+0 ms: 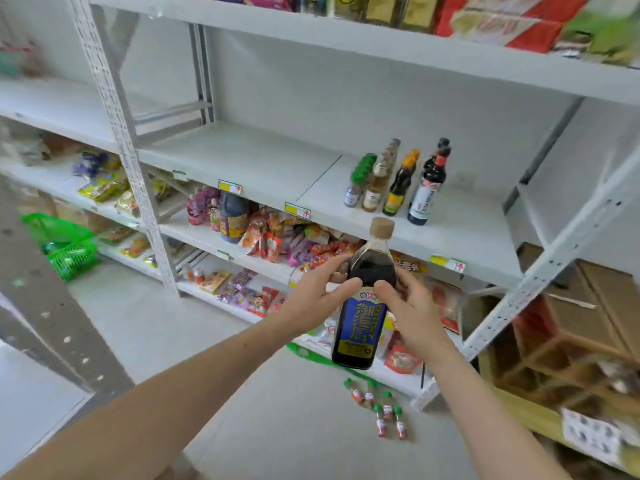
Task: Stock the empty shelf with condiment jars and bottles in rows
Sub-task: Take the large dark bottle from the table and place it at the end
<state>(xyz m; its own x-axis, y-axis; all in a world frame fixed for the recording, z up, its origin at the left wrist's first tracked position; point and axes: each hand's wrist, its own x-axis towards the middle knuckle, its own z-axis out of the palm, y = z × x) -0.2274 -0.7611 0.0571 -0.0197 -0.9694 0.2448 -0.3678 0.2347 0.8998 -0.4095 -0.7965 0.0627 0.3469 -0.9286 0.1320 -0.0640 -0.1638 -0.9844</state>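
Observation:
I hold a dark sauce bottle (pixel 362 306) with a blue and yellow label and a tan cap upright in front of me, below the shelf edge. My left hand (pixel 317 292) grips its left shoulder, and my right hand (pixel 408 303) grips its right side. Above it runs the mostly bare white shelf (pixel 249 161). On the shelf's right part stand several bottles in short rows: green-capped ones (pixel 358 181), pale ones (pixel 377 183), an orange-capped dark bottle (pixel 400 187) and red-capped dark bottles (pixel 427 188).
Several small green-capped bottles (pixel 384 407) lie on the floor near the shelf foot. A green basket (pixel 69 251) sits on the floor at left. Lower shelves hold snack packets (pixel 284 240). Cardboard boxes (pixel 588 299) and wooden crates stand at right. A perforated upright (pixel 121 133) divides the shelving.

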